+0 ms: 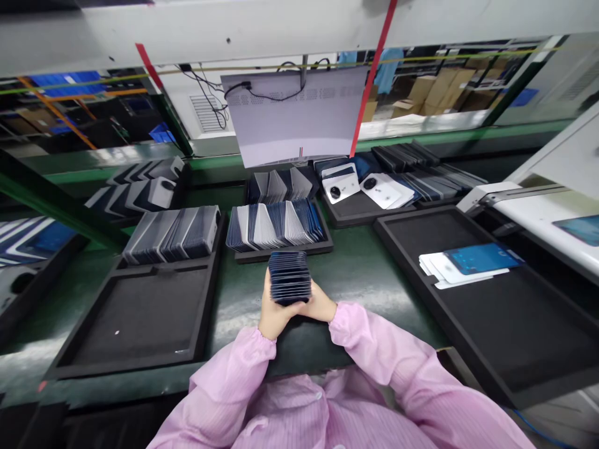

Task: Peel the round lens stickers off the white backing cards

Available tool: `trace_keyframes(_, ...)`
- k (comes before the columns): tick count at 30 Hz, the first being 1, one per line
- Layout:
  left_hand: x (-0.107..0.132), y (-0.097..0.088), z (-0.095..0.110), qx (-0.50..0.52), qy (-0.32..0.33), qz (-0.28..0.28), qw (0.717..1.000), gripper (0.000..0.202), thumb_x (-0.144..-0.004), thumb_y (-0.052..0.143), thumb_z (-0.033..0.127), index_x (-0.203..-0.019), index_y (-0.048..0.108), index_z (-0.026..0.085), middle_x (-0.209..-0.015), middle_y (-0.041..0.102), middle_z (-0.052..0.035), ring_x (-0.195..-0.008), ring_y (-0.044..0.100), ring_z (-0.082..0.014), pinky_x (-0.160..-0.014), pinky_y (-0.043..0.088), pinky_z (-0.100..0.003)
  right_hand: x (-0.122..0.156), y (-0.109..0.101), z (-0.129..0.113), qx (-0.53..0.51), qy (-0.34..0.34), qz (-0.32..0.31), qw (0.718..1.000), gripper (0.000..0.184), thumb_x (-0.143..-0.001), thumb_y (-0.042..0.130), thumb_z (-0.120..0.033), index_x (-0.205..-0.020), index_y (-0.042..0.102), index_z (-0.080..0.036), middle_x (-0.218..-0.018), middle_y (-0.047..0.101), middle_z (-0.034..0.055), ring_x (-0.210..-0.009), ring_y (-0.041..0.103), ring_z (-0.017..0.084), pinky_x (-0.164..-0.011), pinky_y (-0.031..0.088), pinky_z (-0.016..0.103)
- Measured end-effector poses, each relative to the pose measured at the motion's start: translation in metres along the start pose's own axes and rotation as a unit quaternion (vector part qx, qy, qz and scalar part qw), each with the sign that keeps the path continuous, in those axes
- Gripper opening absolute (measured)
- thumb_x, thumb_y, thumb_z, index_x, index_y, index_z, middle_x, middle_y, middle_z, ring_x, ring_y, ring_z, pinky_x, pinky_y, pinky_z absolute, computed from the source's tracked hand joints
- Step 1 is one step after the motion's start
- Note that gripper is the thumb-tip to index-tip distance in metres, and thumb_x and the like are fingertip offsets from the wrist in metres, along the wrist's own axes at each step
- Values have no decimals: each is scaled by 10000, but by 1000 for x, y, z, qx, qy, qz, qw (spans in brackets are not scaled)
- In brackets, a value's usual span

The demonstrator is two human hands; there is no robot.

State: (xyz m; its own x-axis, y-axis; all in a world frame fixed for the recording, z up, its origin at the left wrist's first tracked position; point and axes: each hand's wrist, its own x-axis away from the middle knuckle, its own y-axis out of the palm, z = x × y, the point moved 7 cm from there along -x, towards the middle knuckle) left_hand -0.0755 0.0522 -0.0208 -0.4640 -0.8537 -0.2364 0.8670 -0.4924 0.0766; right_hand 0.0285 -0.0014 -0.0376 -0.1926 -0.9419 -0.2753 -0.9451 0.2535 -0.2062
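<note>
A stack of thin dark-blue panels (289, 276) stands on edge above the green belt (365, 274), held between both hands. My left hand (272, 313) wraps its left side, fingers closed round it. My right hand (319, 305) presses the right side, fingers closed too. Both arms wear pink sleeves. Just beyond the stack a black tray (285, 252) carries rows of the same panels leaning on edge.
A black foam tray (140, 318) lies at the left with grey panels along its far end. A large black tray (515, 324) at the right holds white and blue panels (468, 262). More trays of panels sit farther back. A white monitor back (294, 115) hangs ahead.
</note>
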Motion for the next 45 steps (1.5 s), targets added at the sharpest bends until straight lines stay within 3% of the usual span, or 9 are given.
trace_keyframes(5, -1, -3, -5, -3, -28, 65, 997, 1067, -572, 820, 280, -1448, 213, 225, -1398, 457, -165, -1256, 508, -283, -1066, 375, -429, -3, -1, -10, 144, 55, 50, 987, 393, -777, 634, -249, -1140, 491, -204, -908, 689, 57, -864, 676, 237, -772, 536, 358)
trace_keyframes(10, 7, 2, -17, 119, -139, 41, 982, 753, -533, 830, 269, -1210, 520, 154, -1243, 575, -116, -1200, 529, -259, -1075, 340, -359, -2, 21, -40, 290, 57, 39, 955, 357, -776, 566, -155, -1129, 514, -170, -1051, 639, 138, -972, 623, 282, -841, 510, 426)
trace_keyframes(16, -4, -12, -6, 282, -220, -3, 934, 549, -670, 566, 562, -1015, 616, 138, -943, 626, -99, -824, 606, -227, -823, 481, -409, -1, 5, -80, 141, -68, -30, 987, 386, -715, 729, -318, -1064, 598, -216, -1197, 570, 122, -1174, 509, 284, -1005, 422, 473)
trace_keyframes(19, 5, 6, 3, 402, -277, -125, 864, 673, -604, 532, 631, -1087, 586, 166, -911, 582, -85, -714, 537, -172, -685, 489, -370, -12, -27, -57, -20, 66, 48, 997, 579, -687, 748, -422, -1191, 517, -255, -1188, 581, 97, -1136, 553, 263, -941, 460, 462)
trace_keyframes(24, 49, 45, -4, 467, -421, -289, 722, 642, -528, 621, 532, -1045, 609, 152, -869, 616, -96, -728, 581, -207, -688, 517, -429, -15, -18, -25, -286, 210, 17, 935, 682, -668, 700, -480, -1256, 441, -249, -1021, 667, 46, -894, 653, 232, -758, 540, 386)
trace_keyframes(31, 32, 43, -23, 353, -389, -137, 840, 462, -775, 615, 518, -1104, 601, 194, -1109, 681, -107, -1103, 609, -306, -984, 431, -493, -5, -50, -27, -125, 254, 60, 957, 766, -608, 747, -267, -1277, 377, -215, -878, 618, -2, -786, 615, 184, -781, 520, 374)
trace_keyframes(36, 33, 33, -31, 291, -383, -31, 877, 539, -804, 633, 495, -1255, 523, 220, -1212, 654, -99, -1144, 603, -277, -980, 462, -422, -9, -37, -32, 60, 184, 113, 975, 881, -697, 703, -303, -1426, 224, -182, -1332, 449, 149, -1236, 466, 270, -1097, 309, 481)
trace_keyframes(41, 32, 26, -27, 268, -345, -16, 899, 563, -836, 605, 419, -1337, 455, 209, -1240, 638, -96, -1134, 609, -263, -974, 469, -393, -11, -21, -25, -13, 134, 94, 986, 701, -825, 589, -474, -1410, 284, -238, -1493, 299, 134, -1323, 411, 265, -1115, 313, 461)
trace_keyframes(45, 29, 19, -24, 229, -294, -12, 928, 592, -854, 569, 344, -1398, 365, 232, -1284, 603, -88, -1124, 610, -257, -954, 481, -396, -9, -28, -19, -86, 144, 168, 971, 533, -869, 513, -525, -1308, 419, -239, -1388, 466, 113, -1280, 475, 248, -1085, 372, 436)
